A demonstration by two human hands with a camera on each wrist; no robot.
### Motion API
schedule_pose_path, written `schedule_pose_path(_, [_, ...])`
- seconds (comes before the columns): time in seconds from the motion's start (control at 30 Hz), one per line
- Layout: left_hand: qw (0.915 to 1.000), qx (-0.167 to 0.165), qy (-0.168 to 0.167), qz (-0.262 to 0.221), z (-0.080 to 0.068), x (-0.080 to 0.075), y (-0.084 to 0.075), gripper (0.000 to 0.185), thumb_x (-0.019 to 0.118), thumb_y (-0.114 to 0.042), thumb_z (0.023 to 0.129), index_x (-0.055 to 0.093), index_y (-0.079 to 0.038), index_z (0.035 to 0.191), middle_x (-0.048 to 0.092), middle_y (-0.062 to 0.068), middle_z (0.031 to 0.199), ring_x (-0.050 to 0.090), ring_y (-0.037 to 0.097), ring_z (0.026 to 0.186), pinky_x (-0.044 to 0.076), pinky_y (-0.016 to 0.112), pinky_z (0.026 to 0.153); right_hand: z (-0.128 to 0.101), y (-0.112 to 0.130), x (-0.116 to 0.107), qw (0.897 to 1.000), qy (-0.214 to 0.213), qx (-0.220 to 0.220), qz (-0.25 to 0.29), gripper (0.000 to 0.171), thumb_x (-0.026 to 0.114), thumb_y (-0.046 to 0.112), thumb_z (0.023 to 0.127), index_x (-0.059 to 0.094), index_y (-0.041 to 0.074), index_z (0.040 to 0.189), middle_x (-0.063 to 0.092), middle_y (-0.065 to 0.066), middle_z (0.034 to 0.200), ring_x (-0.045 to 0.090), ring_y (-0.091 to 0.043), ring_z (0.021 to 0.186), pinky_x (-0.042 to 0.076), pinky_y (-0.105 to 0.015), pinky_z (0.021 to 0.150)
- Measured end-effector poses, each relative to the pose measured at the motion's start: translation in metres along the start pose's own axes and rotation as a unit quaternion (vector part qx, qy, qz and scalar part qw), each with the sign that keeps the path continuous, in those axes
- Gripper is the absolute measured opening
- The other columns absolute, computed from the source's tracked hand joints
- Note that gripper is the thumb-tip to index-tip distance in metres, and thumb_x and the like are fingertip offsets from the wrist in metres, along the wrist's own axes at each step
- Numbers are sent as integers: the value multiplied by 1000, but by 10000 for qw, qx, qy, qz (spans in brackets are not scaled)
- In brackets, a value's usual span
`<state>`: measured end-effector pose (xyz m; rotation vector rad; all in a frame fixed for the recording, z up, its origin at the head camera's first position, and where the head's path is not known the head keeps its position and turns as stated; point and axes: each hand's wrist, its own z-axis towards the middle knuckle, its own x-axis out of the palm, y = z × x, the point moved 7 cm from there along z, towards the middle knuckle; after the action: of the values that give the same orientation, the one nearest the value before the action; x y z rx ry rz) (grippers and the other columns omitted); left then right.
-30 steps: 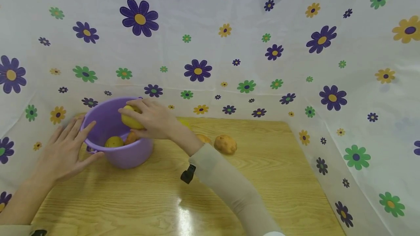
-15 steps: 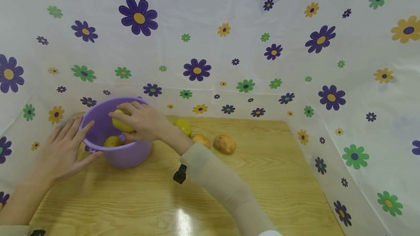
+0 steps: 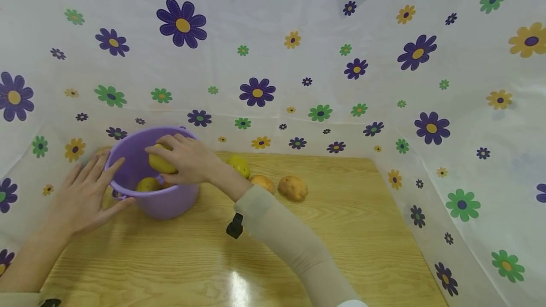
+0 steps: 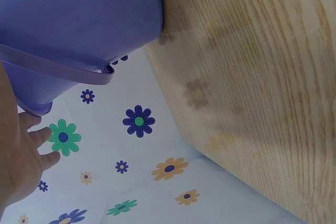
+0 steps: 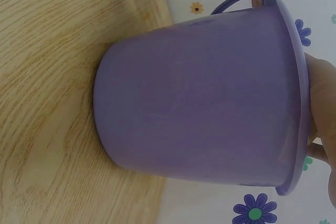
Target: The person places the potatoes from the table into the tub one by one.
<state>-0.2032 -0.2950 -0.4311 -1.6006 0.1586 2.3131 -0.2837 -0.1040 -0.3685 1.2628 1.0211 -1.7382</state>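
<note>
A purple bucket (image 3: 170,203) stands at the back left of the wooden table (image 3: 341,231). My right hand (image 3: 168,167) reaches over its rim and grips a yellow potato (image 3: 159,161) just inside the opening. Another yellowish potato (image 3: 148,185) lies in the bucket below it. My left hand (image 3: 106,184) rests flat against the bucket's left side, fingers straight. The left wrist view shows the bucket (image 4: 79,19) with its handle (image 4: 58,69) hanging down. The right wrist view is filled by the bucket's wall (image 5: 199,108).
Three potatoes lie on the table right of the bucket: a yellow one (image 3: 239,166), an orange-brown one (image 3: 263,183) and a larger brown one (image 3: 292,187). A flowered white cloth (image 3: 298,60) walls in the table at the back and both sides.
My right hand moved left and slightly down with the yellow potato, from the bucket's near rim to over its middle. That uncovered the yellow potato on the table. The left hand stayed put.
</note>
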Motion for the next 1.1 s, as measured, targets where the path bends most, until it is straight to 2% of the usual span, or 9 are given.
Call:
schedule_pose_path(0.13, [10000,11,-17,-9,0,0,0,103,62,-70,93,23,-14,169,6,17,179,4,39,167,-15,46,136,2,-3,4,9996,195,168,150,73,64,59,98,44,26,160,54,-1,154,58,-18,135,43,-35,125])
schedule_pose_path(0.5, [10000,8,-25,-17,-1,0,0,103,62,-70,93,23,-13,169,6,18,179,3,39,167,-13,49,137,2,-3,7,9990,381,243,71,71,63,55,100,43,26,161,55,0,154,59,-15,134,45,-31,123])
schedule_pose_path(0.87, [9999,-8,-135,-101,0,-3,-1,103,63,-70,92,26,-14,168,13,20,178,11,42,166,-5,57,137,-4,-3,0,9992,-61,-6,-407,61,56,49,104,49,23,158,61,1,150,63,-15,130,48,-29,119])
schedule_pose_path(1.0, [9999,-5,-71,-76,-1,-2,-2,103,63,-70,92,25,-14,169,11,20,178,9,41,167,-8,54,137,-8,-6,-1,9991,-222,-27,-359,59,55,50,104,52,22,156,63,0,148,63,-17,133,46,-30,122])
schedule_pose_path(1.1, [10000,4,6,-18,-1,-1,-2,102,62,-69,93,23,-13,169,7,19,179,5,40,167,-13,49,137,-14,-10,-2,9994,-296,43,-179,61,56,52,104,52,22,156,62,-1,148,63,-18,133,50,-29,117])
